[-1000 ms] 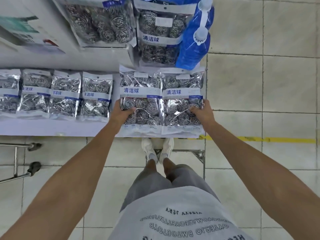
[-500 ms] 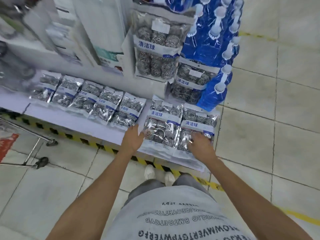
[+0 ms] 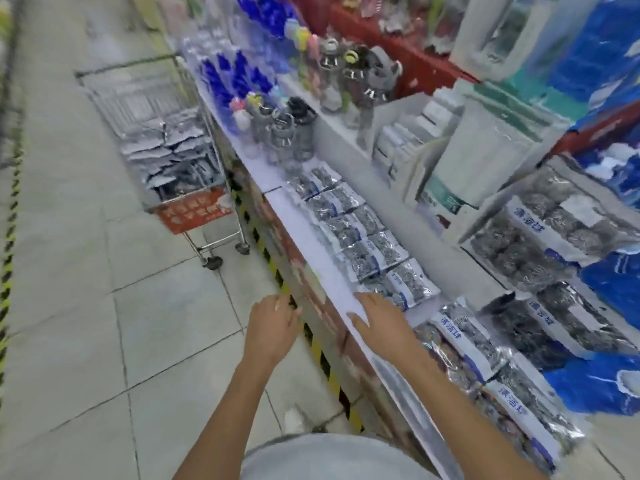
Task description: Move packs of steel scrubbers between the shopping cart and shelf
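Observation:
Silver packs of steel scrubbers (image 3: pixel 356 233) with blue-and-white labels lie in a row along the white shelf (image 3: pixel 311 251). Two more packs (image 3: pixel 485 368) lie at the shelf's near end. My left hand (image 3: pixel 273 327) hovers empty over the floor beside the shelf edge, fingers relaxed. My right hand (image 3: pixel 381 323) is spread flat above the shelf edge next to the row, holding nothing. The shopping cart (image 3: pixel 162 147) stands further up the aisle against the shelf, with several scrubber packs (image 3: pixel 169 154) piled inside. The picture is blurred.
Bottles and flasks (image 3: pixel 287 129) stand on the shelf beyond the packs. Hanging scrubber packs (image 3: pixel 547 237), white boxes (image 3: pixel 408 136) and blue packages (image 3: pixel 609 282) fill the upper tiers on the right. Tiled aisle floor (image 3: pixel 86 289) stretches on the left, with black-and-yellow tape along the shelf base.
Both hands have let go of the two packs at the shelf's near end and drawn left. The view has swung left up the aisle, bringing the cart into sight.

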Available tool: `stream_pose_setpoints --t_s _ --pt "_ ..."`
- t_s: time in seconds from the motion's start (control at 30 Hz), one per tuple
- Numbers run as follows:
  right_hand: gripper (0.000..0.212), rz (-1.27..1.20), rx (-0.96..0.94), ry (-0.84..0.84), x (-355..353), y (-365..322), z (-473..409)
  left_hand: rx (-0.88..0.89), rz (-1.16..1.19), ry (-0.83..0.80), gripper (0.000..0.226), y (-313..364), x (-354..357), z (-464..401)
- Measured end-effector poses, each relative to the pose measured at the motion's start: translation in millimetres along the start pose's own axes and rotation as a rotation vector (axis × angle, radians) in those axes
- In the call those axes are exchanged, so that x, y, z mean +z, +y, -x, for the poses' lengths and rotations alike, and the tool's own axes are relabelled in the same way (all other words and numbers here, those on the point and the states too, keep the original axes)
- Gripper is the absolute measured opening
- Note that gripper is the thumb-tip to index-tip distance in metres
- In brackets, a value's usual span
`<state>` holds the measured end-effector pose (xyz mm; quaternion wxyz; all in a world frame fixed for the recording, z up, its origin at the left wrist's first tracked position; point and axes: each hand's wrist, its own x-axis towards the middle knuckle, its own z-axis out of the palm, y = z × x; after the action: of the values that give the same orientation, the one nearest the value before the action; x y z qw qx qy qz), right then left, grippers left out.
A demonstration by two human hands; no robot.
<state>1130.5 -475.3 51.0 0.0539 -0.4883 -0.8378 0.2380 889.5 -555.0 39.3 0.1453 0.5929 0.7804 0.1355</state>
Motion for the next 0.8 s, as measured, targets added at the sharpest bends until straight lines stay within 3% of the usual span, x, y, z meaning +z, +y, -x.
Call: stream_pose_setpoints --t_s 0.17,0.33,0.47,0.8 --pt "0.051 0.039 -0.153 -0.01 14.3 -79.0 -76.9 -0.184 0.004 0.087 0.049 -82.6 -38.5 -1.6" --pt "0.061 -0.003 -0.207 -0.081 39.2 -141.1 -145.4 -0.32 0.036 0.157 0.049 -149.1 -68.5 -7.6" --pt "0.056 0.015 -0.263 -0.118 54.2 -175.2 -195.0 -0.407 0.093 0.208 0.049 -192.5 -84.6 -25.9" --pt "0.057 0.031 -0.21 -0.265 100.3 -217.0 -352.2 -0.518 0.134 0.23 0.052 -301.0 -124.7 -162.6"
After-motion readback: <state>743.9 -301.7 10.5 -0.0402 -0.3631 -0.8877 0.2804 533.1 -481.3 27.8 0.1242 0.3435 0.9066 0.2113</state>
